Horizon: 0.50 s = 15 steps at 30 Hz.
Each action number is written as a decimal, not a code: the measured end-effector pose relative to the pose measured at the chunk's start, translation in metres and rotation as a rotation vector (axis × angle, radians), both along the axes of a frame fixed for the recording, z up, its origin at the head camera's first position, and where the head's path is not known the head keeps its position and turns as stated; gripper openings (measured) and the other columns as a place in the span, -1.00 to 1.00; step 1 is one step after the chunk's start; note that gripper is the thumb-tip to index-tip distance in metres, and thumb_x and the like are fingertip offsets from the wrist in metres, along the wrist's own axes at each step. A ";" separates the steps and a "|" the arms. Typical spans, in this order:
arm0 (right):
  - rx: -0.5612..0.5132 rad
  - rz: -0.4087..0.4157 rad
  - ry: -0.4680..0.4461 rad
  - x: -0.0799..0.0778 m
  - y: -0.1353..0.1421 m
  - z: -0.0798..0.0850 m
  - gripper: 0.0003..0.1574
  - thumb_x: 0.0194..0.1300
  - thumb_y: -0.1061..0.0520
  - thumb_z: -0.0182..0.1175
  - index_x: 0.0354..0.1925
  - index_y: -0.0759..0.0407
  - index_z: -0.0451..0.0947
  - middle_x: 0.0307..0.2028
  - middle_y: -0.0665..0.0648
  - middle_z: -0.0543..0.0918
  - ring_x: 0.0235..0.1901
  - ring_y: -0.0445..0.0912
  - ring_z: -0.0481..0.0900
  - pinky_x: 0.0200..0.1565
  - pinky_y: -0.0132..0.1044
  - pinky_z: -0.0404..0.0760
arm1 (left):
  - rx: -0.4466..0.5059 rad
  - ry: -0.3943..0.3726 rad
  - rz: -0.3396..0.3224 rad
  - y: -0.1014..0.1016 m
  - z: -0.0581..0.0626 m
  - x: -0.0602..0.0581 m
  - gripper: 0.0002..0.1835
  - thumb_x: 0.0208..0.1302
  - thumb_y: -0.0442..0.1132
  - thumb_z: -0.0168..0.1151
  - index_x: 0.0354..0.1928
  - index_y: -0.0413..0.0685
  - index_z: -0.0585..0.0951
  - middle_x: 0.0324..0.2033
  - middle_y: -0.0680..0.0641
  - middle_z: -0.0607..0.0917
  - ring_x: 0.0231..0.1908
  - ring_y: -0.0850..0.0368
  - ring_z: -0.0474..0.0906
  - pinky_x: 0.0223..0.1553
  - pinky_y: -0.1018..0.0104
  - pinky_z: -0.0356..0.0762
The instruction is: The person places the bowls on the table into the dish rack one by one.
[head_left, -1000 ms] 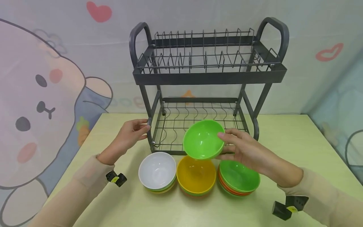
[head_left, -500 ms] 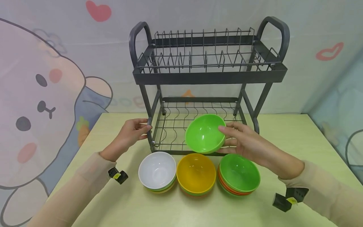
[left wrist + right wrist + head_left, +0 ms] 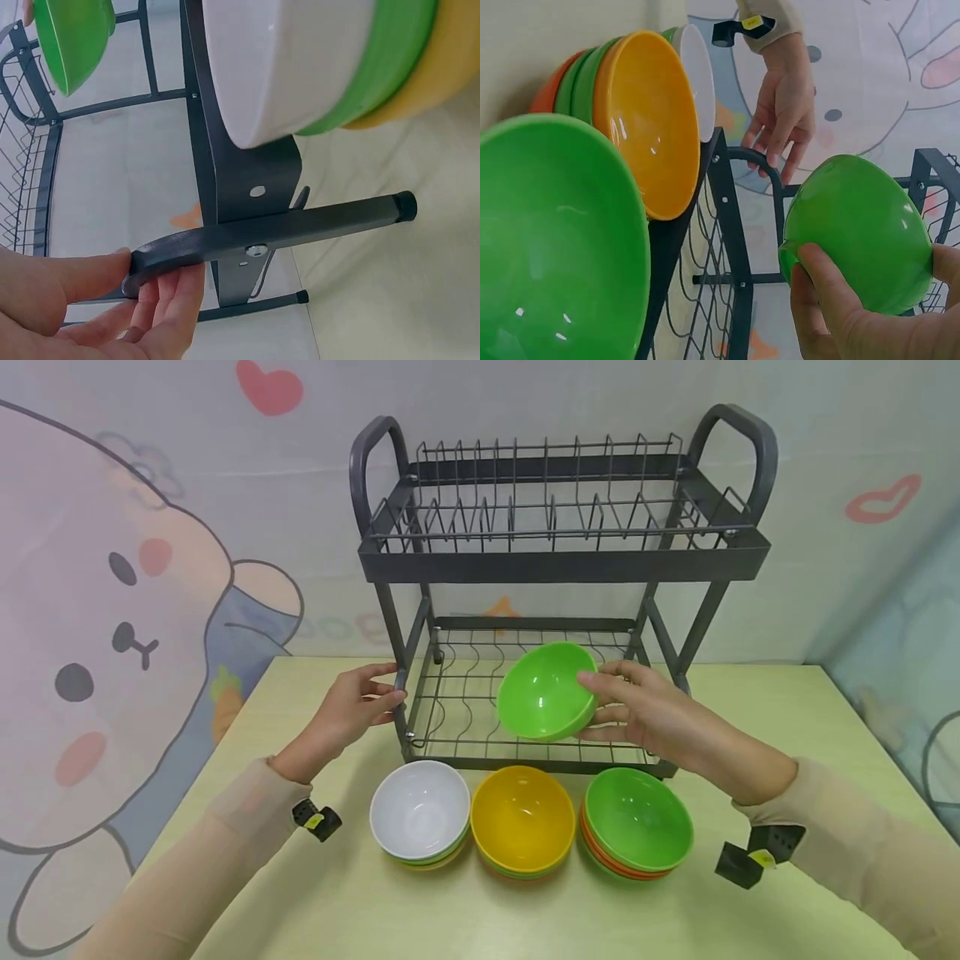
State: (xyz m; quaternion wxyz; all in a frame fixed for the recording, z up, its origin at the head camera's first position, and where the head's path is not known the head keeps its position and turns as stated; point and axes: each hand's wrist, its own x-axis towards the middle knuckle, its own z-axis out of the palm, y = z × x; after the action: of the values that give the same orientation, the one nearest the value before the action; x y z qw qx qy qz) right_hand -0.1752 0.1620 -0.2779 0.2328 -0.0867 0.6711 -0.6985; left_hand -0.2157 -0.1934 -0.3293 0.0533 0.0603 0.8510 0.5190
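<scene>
My right hand (image 3: 637,706) pinches the right rim of a bright green bowl (image 3: 543,693), thumb inside and fingers beneath. The bowl is tilted in the air before the lower shelf (image 3: 465,714) of a dark two-tier dish rack (image 3: 558,567). At the rack's left side, my left hand (image 3: 352,710) grips the curved front post (image 3: 195,244) between thumb and fingers. In front of the rack stand three stacks of bowls: one topped by a white bowl (image 3: 420,810), one by a yellow bowl (image 3: 522,818), one by a darker green bowl (image 3: 637,818).
Wire slots line the rack's upper tier (image 3: 555,518), which overhangs the lower shelf. The pale table (image 3: 780,735) extends on both sides. Behind hangs a cloth (image 3: 150,610) with a cartoon bear. A dark cable (image 3: 930,760) runs at the far right.
The right hand has raised the bright green bowl and moved it away from me, from above the yellow bowl toward the lower shelf. The left hand keeps its grip on the post.
</scene>
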 end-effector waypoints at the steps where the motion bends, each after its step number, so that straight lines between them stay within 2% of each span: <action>1: 0.005 0.001 0.009 -0.001 0.000 0.001 -0.26 0.35 -0.02 0.05 0.19 0.41 -0.04 0.01 0.37 0.34 -0.15 0.08 0.59 -0.04 0.00 0.53 | 0.003 0.001 -0.003 0.000 0.000 0.000 -0.42 0.26 -0.36 0.14 0.31 -0.22 0.24 -0.09 -0.34 0.53 -0.10 -0.12 0.55 -0.21 0.24 0.62; 11: 0.022 -0.004 0.008 -0.016 -0.007 0.007 -0.15 0.32 -0.05 0.10 0.26 0.39 -0.08 0.00 0.37 0.28 -0.14 0.09 0.58 -0.05 -0.03 0.55 | 0.015 -0.016 -0.017 -0.002 0.000 -0.003 -0.39 0.25 -0.36 0.16 0.32 -0.20 0.23 -0.09 -0.34 0.52 -0.08 -0.13 0.54 -0.21 0.23 0.62; 15: 0.041 0.019 0.026 -0.020 -0.009 0.005 -0.11 0.31 -0.08 0.09 0.29 0.37 -0.10 0.05 0.38 0.31 -0.09 0.10 0.56 -0.03 -0.06 0.55 | 0.020 -0.031 -0.013 -0.001 0.001 -0.002 -0.39 0.24 -0.38 0.15 0.32 -0.22 0.23 -0.09 -0.34 0.52 -0.09 -0.13 0.54 -0.19 0.18 0.61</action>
State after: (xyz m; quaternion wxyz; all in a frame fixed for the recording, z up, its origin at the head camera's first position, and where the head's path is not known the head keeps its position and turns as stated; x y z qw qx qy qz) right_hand -0.1957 0.1526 -0.2730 0.2326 -0.0974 0.6872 -0.6813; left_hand -0.2178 -0.1943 -0.3282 0.0689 0.0582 0.8444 0.5280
